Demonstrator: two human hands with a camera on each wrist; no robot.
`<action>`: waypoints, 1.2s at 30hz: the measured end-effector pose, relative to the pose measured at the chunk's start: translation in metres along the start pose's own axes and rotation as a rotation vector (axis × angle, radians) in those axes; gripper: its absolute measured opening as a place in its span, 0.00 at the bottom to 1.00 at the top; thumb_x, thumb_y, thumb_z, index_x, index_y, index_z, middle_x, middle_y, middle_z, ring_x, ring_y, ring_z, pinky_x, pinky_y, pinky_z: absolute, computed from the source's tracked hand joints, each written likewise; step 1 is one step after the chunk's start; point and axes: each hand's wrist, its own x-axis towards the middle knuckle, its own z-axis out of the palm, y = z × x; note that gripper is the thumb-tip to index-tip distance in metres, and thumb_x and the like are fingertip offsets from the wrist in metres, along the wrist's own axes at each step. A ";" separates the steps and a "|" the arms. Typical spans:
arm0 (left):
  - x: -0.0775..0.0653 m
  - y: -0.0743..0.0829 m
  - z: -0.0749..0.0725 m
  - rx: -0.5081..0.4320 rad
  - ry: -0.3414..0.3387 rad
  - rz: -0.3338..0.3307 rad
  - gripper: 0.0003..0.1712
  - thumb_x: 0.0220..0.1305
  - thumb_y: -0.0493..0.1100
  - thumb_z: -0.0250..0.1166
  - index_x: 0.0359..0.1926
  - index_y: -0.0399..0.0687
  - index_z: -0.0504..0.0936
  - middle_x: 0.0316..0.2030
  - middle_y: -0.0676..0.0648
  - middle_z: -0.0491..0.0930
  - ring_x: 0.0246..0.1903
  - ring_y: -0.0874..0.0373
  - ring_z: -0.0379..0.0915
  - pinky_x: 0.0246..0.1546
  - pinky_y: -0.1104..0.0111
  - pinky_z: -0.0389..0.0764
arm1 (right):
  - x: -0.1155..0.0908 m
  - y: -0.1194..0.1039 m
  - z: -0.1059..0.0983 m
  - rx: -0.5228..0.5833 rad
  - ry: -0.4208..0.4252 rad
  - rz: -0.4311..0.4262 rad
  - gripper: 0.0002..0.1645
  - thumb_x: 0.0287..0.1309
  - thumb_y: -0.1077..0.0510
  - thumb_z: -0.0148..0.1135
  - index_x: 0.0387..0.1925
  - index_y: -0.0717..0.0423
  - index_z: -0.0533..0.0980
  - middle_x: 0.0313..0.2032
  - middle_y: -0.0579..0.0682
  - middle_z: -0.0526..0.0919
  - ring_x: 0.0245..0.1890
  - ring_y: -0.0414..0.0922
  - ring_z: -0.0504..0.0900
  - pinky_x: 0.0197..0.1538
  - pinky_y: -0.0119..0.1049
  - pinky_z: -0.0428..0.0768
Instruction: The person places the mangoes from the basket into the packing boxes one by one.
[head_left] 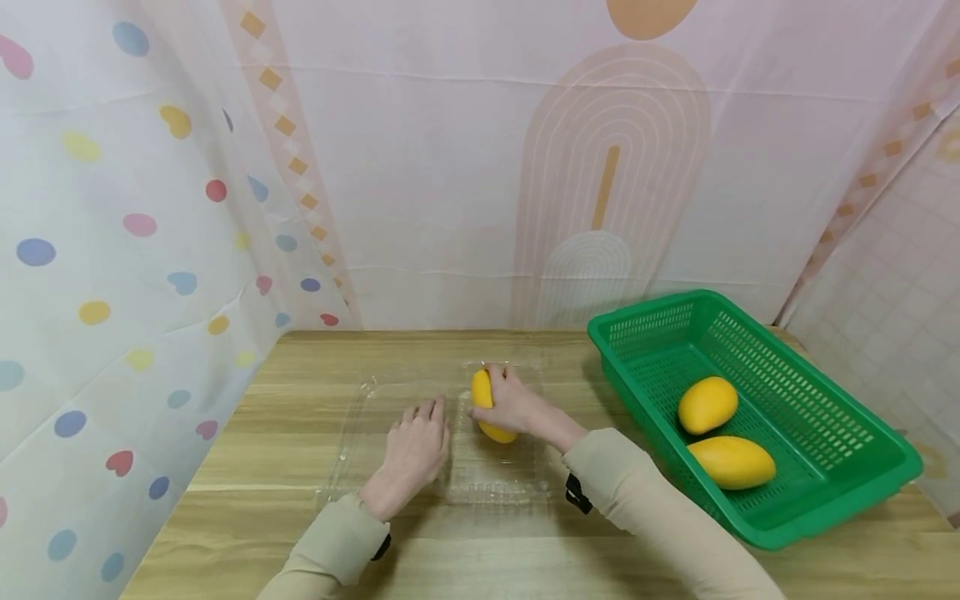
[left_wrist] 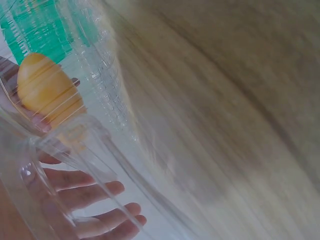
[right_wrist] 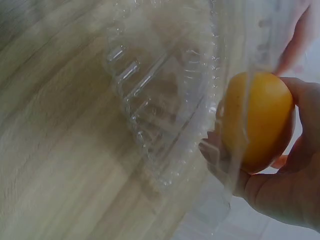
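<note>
A clear plastic clamshell box (head_left: 495,487) lies opened on the table, its lid (head_left: 367,425) folded out to the left. My right hand (head_left: 517,403) grips a yellow mango (head_left: 482,388) over the box's right half. In the right wrist view, fingers and thumb curl round the mango (right_wrist: 262,120), seen partly through the clear wall. My left hand (head_left: 416,447) rests palm down on the plastic near the fold, its fingers extended forward. The left wrist view shows the left hand (left_wrist: 95,202) through the clear plastic, below the held mango (left_wrist: 47,87).
To the right stands a green slotted basket (head_left: 832,521) on the wooden table (head_left: 247,492). Inside it lie two more mangoes, one farther back (head_left: 708,405) and one nearer (head_left: 733,462). A patterned cloth (head_left: 435,183) hangs behind the table and along its sides.
</note>
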 end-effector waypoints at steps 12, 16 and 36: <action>0.000 0.001 0.002 -0.013 0.012 0.009 0.24 0.70 0.45 0.50 0.62 0.37 0.71 0.54 0.37 0.78 0.51 0.38 0.76 0.44 0.47 0.81 | 0.005 0.000 0.010 0.033 0.001 0.011 0.48 0.61 0.39 0.57 0.72 0.57 0.50 0.66 0.70 0.59 0.50 0.58 0.77 0.49 0.49 0.81; -0.001 0.002 0.002 -0.011 0.017 0.012 0.24 0.70 0.45 0.50 0.61 0.38 0.71 0.54 0.38 0.79 0.50 0.39 0.76 0.43 0.47 0.80 | 0.006 -0.003 0.006 0.024 0.016 0.000 0.42 0.67 0.42 0.49 0.72 0.59 0.51 0.69 0.70 0.54 0.64 0.64 0.66 0.62 0.58 0.71; 0.000 0.000 0.004 -0.031 0.035 0.025 0.23 0.70 0.45 0.51 0.61 0.37 0.72 0.53 0.37 0.79 0.49 0.38 0.77 0.41 0.47 0.81 | 0.005 -0.002 -0.061 -0.012 0.158 -0.068 0.23 0.66 0.50 0.53 0.53 0.62 0.74 0.44 0.58 0.85 0.40 0.49 0.84 0.42 0.40 0.84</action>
